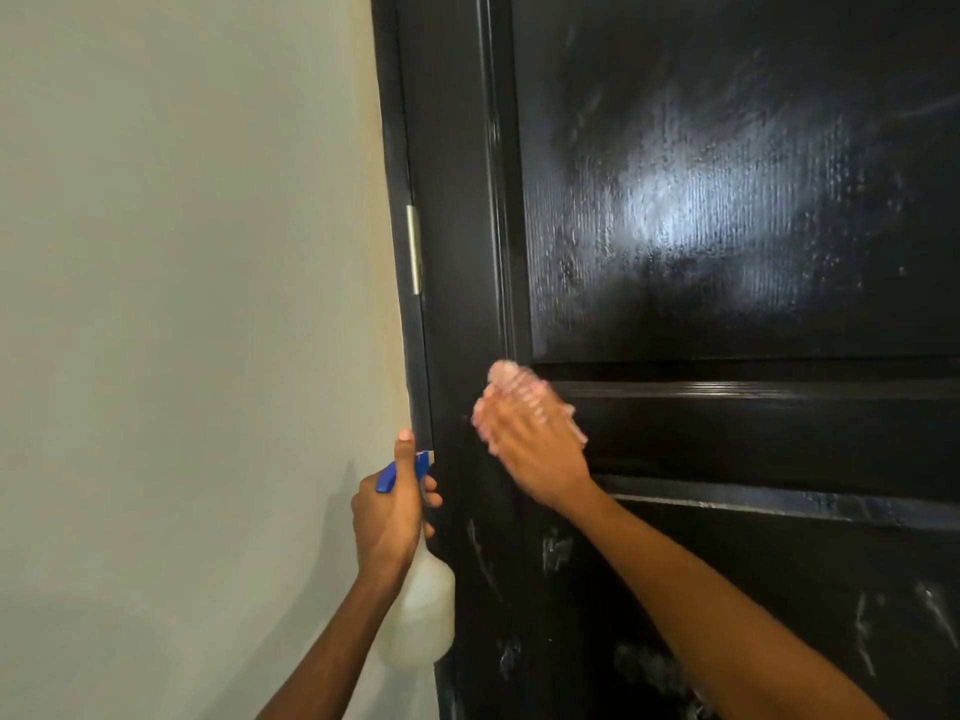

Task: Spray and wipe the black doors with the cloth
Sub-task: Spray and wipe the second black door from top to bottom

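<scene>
A glossy black panelled door (727, 226) fills the right of the head view, its upper panel wet and streaked. My right hand (530, 449) presses a pale pink cloth (506, 379) flat against the door's left stile, beside the middle rail; motion blurs both. My left hand (389, 511) grips a white spray bottle (418, 610) by its neck, under the blue trigger head (402, 470). The bottle hangs beside the door frame's edge, with the thumb pointing up.
A pale wall (182, 304) takes up the left half. A brass hinge (413, 249) sits on the black door frame (400, 148). White streaks and smears mark the lower door panel (727, 615).
</scene>
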